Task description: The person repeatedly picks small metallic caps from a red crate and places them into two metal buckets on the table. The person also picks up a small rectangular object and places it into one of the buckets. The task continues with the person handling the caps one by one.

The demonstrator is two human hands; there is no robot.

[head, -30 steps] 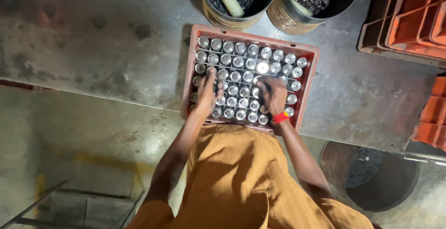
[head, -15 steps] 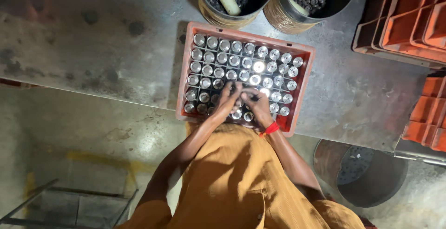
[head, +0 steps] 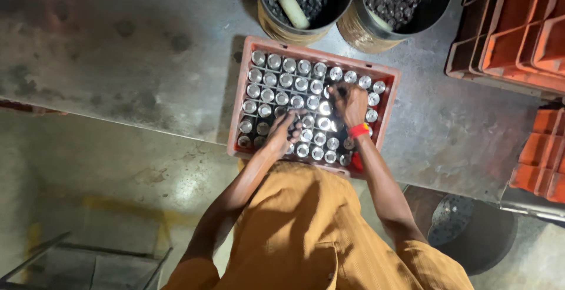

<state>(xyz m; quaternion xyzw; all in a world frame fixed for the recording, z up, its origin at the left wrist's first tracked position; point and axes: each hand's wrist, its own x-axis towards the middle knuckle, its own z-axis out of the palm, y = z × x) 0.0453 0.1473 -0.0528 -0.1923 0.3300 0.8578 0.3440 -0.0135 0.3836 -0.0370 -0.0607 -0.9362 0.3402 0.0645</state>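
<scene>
Two drums (head: 306, 1) behind crate (head: 247, 84); stacked crates (head: 518, 31) right of it

1. The right hand (head: 351, 103), close beside the other over the near rows of bottle tops (head: 294, 84) half a second ago, has moved toward the far right of the red crate (head: 241, 95).
2. The left hand (head: 283, 132) has stayed low, now apart from its partner.
3. A second ago both hands were spread wider, the left one nearer the crate's left side.
</scene>
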